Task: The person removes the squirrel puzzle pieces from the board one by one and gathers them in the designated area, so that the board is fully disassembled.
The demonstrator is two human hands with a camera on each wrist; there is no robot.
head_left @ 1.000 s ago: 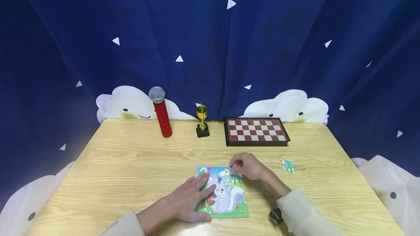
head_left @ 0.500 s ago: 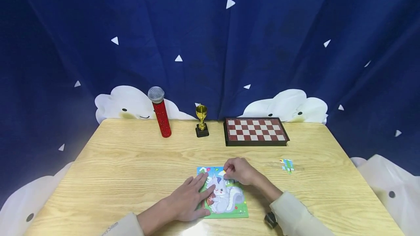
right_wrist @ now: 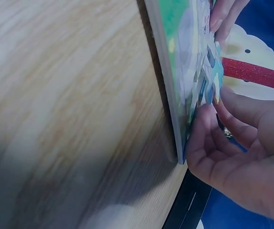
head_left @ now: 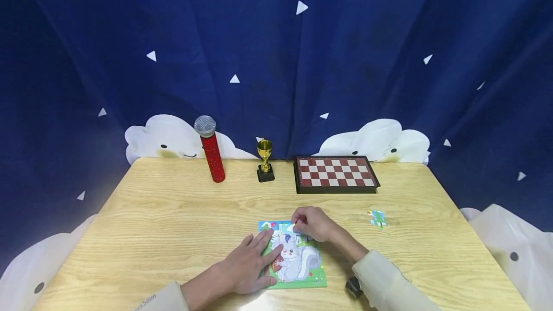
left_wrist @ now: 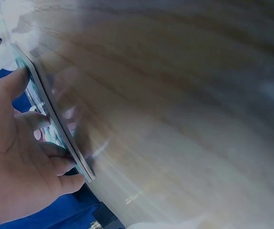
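A squirrel jigsaw puzzle (head_left: 298,265) lies in its flat board near the front of the table. My left hand (head_left: 247,265) rests on the puzzle's left side with fingers spread; in the left wrist view, the fingertips touch the board's edge (left_wrist: 55,119). At the top of the board, my right hand (head_left: 315,223) pinches a light-blue puzzle piece (right_wrist: 216,78) between thumb and fingers. The piece is tilted up from the picture in the right wrist view. Part of the upper right of the puzzle is hidden under the right hand.
Loose puzzle pieces (head_left: 378,219) lie to the right of the board. Along the back stand a red microphone (head_left: 212,157), a gold trophy cup (head_left: 265,157) and a checkered board box (head_left: 337,175). A dark blue curtain (head_left: 259,37) hangs behind the table.
My right hand has moved left along the board's top edge, with the puzzle piece now showing tilted at its fingertips. The left hand has stayed in place on the puzzle.
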